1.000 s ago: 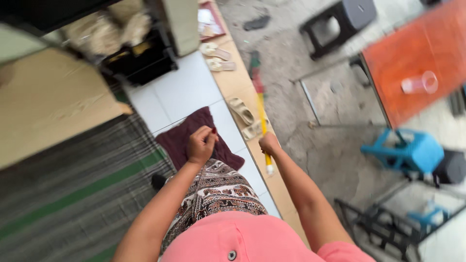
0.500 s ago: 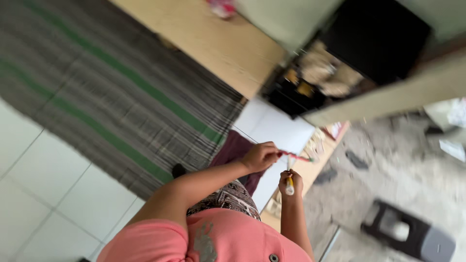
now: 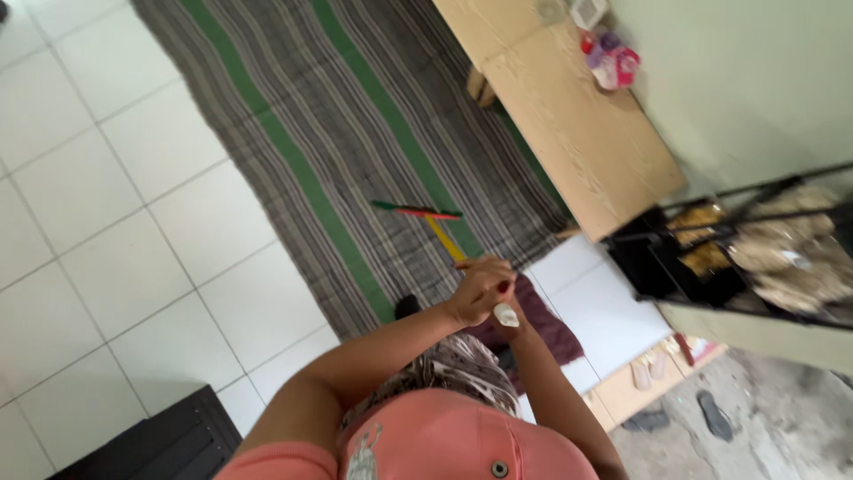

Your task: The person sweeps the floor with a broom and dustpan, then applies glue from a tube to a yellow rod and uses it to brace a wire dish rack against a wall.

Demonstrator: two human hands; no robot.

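Both hands grip one tool: a broom or squeegee with a yellow handle and a green-and-red head. Left hand is wrapped around the handle, fingers curled tight, red nail showing. Right hand sits just below it, mostly hidden by the left one; it appears closed on the white handle end. Tool head rests on the grey-and-green striped rug, well out in front of the person. White tiled floor lies left of the rug. Maroon mat lies under the hands, near the feet. Plywood board borders the rug's far side. Black rack stands to the right. Sandals lie by the doorway edge.
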